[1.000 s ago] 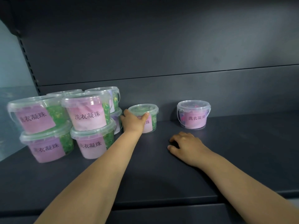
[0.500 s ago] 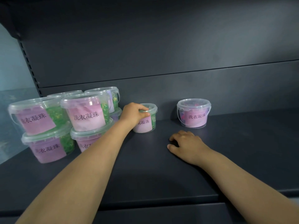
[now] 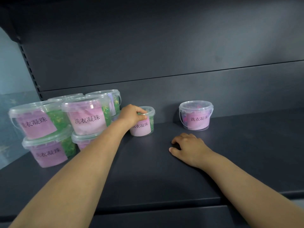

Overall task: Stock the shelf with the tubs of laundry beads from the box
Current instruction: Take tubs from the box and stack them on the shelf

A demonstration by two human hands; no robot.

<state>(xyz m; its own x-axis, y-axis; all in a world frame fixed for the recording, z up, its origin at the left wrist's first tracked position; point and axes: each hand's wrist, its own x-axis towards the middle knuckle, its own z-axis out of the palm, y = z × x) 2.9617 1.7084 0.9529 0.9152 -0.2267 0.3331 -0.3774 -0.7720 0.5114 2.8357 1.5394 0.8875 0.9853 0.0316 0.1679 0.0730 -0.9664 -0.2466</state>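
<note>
My left hand [image 3: 131, 114] reaches to the back of the dark shelf [image 3: 148, 170] and grips the rim of a small clear tub [image 3: 144, 125] with green beads and a pink label. The tub stands upright on the shelf, next to the stack of tubs [image 3: 65, 125] at the left. A second small tub [image 3: 196, 115] with purple beads stands alone to the right, near the back wall. My right hand [image 3: 187, 148] rests palm down on the shelf in front of that tub, fingers loosely bent, holding nothing.
The stacked tubs fill the shelf's left end, two high, against a pale side panel [image 3: 11, 112]. The shelf's back wall [image 3: 181, 71] rises behind everything. The shelf's front edge [image 3: 164, 206] runs across the bottom. The box is out of view.
My left hand moved from the tub's side up onto its rim and slid the tub slightly nearer the stack. My right hand has stayed in place.
</note>
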